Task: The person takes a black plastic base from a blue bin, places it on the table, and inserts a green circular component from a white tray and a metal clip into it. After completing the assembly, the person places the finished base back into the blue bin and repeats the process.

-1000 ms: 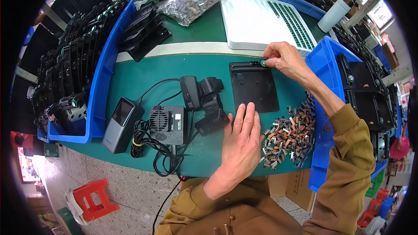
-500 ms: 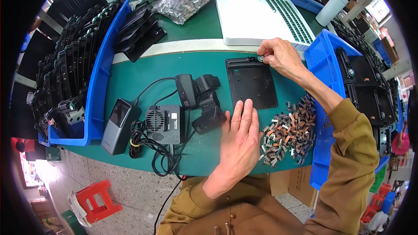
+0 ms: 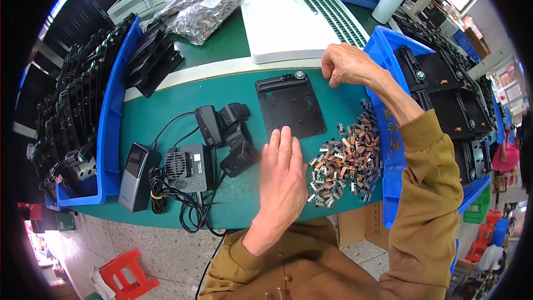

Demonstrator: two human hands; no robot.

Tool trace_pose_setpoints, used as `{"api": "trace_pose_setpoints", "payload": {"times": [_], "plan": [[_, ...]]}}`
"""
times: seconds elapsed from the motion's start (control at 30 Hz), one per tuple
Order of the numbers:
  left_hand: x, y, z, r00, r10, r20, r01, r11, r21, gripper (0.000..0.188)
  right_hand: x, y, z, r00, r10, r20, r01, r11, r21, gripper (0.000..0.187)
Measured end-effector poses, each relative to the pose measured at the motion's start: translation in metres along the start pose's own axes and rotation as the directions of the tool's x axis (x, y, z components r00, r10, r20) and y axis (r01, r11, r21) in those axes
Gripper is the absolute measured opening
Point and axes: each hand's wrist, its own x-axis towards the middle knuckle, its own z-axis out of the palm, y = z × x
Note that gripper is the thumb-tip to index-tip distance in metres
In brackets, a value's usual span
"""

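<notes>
A flat black plastic panel (image 3: 290, 108) lies on the green table in front of me. Along its far edge runs a raised tubular part, with a small round silver-and-green piece (image 3: 300, 75) at the right corner. My left hand (image 3: 282, 175) is open, fingers stretched out, its fingertips at the panel's near edge. Off the panel's far right corner, my right hand (image 3: 348, 65) hovers near the white tray with its fingers curled together; their tips are turned away, so anything between them is hidden. A pile of small slide-switch-like parts (image 3: 347, 161), brown, white and black, lies right of my left hand.
Blue crates holding black panels stand at left (image 3: 114, 116) and right (image 3: 383, 50). A white tray (image 3: 277, 28) with rows of small green pieces and a clear bag of parts (image 3: 202, 19) lie behind. Left of the panel are a power bank (image 3: 133, 180), cables and a black device (image 3: 236, 144).
My right hand has come away from the round piece at the panel's corner, leaving it uncovered. My left hand stays by the near edge. The whole view has shifted slightly.
</notes>
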Motion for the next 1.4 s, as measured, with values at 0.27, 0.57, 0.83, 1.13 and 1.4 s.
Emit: {"api": "trace_pose_setpoints", "payload": {"times": [0.27, 0.57, 0.83, 1.13, 1.4], "plan": [[0.007, -0.004, 0.002, 0.999, 0.045, -0.027, -0.045, 0.999, -0.022, 0.049, -0.032, -0.029, 0.006, 0.925, 0.021, 0.38, 0.029, 0.992, -0.125, 0.022], [0.012, -0.011, 0.001, 0.994, 0.08, -0.068, -0.083, 0.996, -0.045, 0.048, -0.046, -0.009, 0.03, 0.953, -0.024, 0.301, 0.046, 0.997, -0.064, 0.019], [0.007, -0.014, -0.002, 0.995, 0.089, -0.035, -0.091, 0.994, -0.066, 0.054, -0.035, -0.006, 0.02, 0.995, 0.003, 0.097, -0.029, 0.963, 0.266, 0.016], [0.006, -0.012, -0.003, 0.995, 0.063, -0.073, -0.067, 0.996, -0.054, 0.044, -0.032, -0.017, 0.018, 0.988, 0.053, 0.148, -0.146, 0.658, 0.739, 0.013], [0.005, -0.013, -0.005, 0.994, 0.068, -0.084, -0.074, 0.995, -0.065, 0.047, -0.026, -0.014, 0.026, 0.993, 0.009, 0.115, -0.094, 0.638, 0.764, 0.015]]}}
